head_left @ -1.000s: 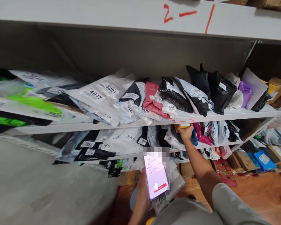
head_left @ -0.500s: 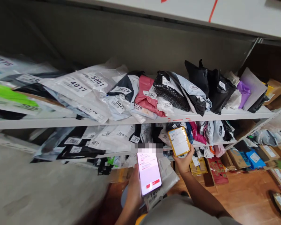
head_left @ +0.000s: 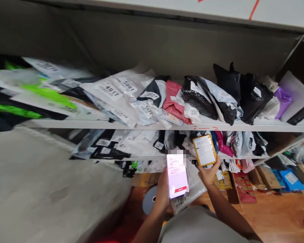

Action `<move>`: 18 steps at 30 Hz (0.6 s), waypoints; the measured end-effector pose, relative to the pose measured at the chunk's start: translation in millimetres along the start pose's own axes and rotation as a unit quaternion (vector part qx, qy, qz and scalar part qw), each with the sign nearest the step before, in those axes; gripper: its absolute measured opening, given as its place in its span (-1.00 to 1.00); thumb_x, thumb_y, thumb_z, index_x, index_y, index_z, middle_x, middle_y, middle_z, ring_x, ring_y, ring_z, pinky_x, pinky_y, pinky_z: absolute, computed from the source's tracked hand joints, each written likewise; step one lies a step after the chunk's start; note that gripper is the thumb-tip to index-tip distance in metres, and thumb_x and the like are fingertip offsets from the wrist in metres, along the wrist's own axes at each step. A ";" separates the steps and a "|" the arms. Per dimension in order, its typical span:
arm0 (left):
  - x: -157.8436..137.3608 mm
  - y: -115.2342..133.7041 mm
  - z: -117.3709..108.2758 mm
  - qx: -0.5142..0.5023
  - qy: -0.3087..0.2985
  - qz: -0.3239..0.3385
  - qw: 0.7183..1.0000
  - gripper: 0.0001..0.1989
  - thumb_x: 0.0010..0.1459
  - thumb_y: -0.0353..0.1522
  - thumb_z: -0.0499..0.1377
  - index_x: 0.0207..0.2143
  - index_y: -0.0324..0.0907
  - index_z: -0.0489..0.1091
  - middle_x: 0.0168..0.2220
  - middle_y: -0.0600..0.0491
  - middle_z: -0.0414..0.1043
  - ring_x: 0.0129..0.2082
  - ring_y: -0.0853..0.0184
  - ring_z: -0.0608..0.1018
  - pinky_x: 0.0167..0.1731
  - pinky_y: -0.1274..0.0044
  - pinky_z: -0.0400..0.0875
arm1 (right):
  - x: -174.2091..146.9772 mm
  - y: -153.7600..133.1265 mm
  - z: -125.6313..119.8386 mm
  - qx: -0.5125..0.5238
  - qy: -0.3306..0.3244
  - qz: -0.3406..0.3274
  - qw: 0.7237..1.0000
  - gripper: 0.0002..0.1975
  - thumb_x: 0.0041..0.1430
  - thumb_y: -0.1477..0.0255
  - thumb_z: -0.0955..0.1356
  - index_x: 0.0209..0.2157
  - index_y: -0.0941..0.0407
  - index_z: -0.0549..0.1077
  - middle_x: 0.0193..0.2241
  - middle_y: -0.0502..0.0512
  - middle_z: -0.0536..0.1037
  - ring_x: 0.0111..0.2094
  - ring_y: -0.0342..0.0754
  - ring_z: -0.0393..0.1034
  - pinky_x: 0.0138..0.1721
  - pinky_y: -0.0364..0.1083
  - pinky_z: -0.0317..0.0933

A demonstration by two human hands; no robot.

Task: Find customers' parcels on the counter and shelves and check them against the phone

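Observation:
My left hand [head_left: 162, 189] is closed around a smartphone [head_left: 176, 177] with a lit screen showing lines of text and a red button. Below and behind the phone lies a whitish plastic mailer bag [head_left: 196, 189] with a number label; whether my left hand grips it too, I cannot tell. In my right hand [head_left: 209, 172] is a small box parcel [head_left: 205, 150] wrapped in yellow tape, its white shipping label facing me. The parcel is raised in front of the lower shelf, to the right of the phone.
Labelled mailer bags [head_left: 111, 89] crowd the upper shelf [head_left: 152, 125], and more bags [head_left: 142, 141] fill the shelf beneath. Cardboard boxes [head_left: 270, 177] stand low on the right. A grey disc [head_left: 149, 201] sits near the floor. Grey floor [head_left: 53, 189] spreads at left.
The view has swung left, so the shelves sit farther right in the picture. Both hands keep their hold on the phone and the parcel.

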State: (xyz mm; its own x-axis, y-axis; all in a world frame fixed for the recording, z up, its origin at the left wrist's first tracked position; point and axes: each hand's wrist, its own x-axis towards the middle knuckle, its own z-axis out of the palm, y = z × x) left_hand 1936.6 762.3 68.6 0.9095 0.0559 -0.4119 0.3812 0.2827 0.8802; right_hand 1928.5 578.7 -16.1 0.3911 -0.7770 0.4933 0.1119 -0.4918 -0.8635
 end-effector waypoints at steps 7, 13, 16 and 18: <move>-10.9 9.2 4.3 0.098 -0.001 0.077 0.992 -0.37 -0.05 0.22 0.13 -0.36 -0.17 0.49 -0.32 -0.07 0.58 -0.23 0.11 0.59 -0.16 0.32 0.46 | -3.8 2.4 -0.8 0.006 -0.018 -0.020 1.000 -0.08 -0.16 0.22 0.53 0.19 0.11 0.11 0.06 0.27 0.26 0.12 0.24 0.23 0.16 0.37 0.14; -11.1 10.9 4.5 0.115 -0.006 0.076 0.990 -0.35 -0.09 0.24 0.13 -0.33 -0.15 0.50 -0.27 -0.09 0.59 -0.18 0.07 0.58 -0.13 0.31 0.43 | -3.6 0.3 -0.6 0.000 -0.015 -0.025 1.000 -0.09 -0.15 0.23 0.53 0.20 0.10 0.12 0.06 0.28 0.27 0.11 0.25 0.23 0.15 0.39 0.14; -11.6 11.4 8.4 0.055 -0.016 0.026 0.998 -0.37 -0.07 0.20 0.15 -0.29 -0.16 0.49 -0.28 -0.08 0.60 -0.22 0.09 0.60 -0.16 0.31 0.45 | -3.7 -0.2 0.4 -0.005 -0.011 -0.022 1.000 -0.09 -0.16 0.22 0.53 0.20 0.10 0.11 0.06 0.28 0.27 0.12 0.25 0.23 0.16 0.37 0.15; -10.2 11.6 9.5 0.027 -0.016 0.012 0.999 -0.39 -0.10 0.17 0.20 -0.30 -0.17 0.48 -0.29 -0.07 0.59 -0.25 0.09 0.60 -0.21 0.31 0.47 | -4.1 0.1 1.6 -0.008 -0.007 -0.018 1.000 -0.07 -0.17 0.21 0.53 0.20 0.12 0.11 0.06 0.29 0.27 0.12 0.25 0.23 0.16 0.35 0.14</move>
State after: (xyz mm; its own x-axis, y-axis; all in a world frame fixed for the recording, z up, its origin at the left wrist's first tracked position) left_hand 1933.3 755.9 85.3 0.9234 0.0312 -0.3827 0.3661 0.2291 0.9020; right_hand 1928.4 582.5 -18.3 0.4002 -0.7527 0.5227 0.1119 -0.5260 -0.8431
